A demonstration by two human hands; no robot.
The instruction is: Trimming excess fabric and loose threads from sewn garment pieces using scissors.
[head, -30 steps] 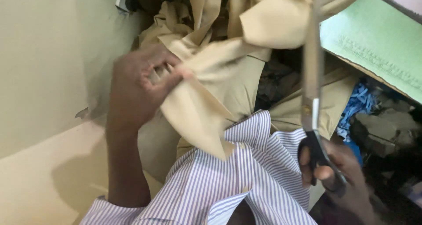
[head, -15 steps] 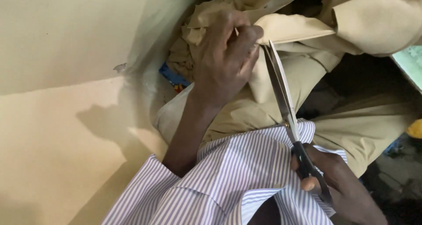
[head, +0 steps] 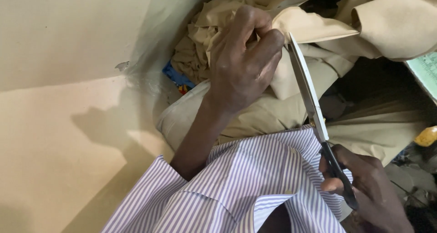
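Note:
My left hand (head: 243, 60) is closed on a fold of tan cloth (head: 314, 30) at the top middle, fingers curled around it. My right hand (head: 364, 187) at the lower right grips the black handles of long steel scissors (head: 309, 96). The blades point up and to the left, and their tip touches the tan cloth right beside my left fingers. A heap of the same tan fabric (head: 273, 114) lies under and behind both hands. My striped purple-and-white shirt (head: 246, 183) fills the bottom of the view.
A pale cream wall and floor (head: 68, 123) take up the left half. A blue patterned scrap (head: 177, 78) peeks out beside the heap. A green sheet (head: 425, 71) and a yellow object (head: 425, 136) sit at the right edge over dark clutter.
My left hand has gathered the cloth and moved up and right. The scissors swung from near upright at the right to leaning left, with their tip at the cloth by my fingers.

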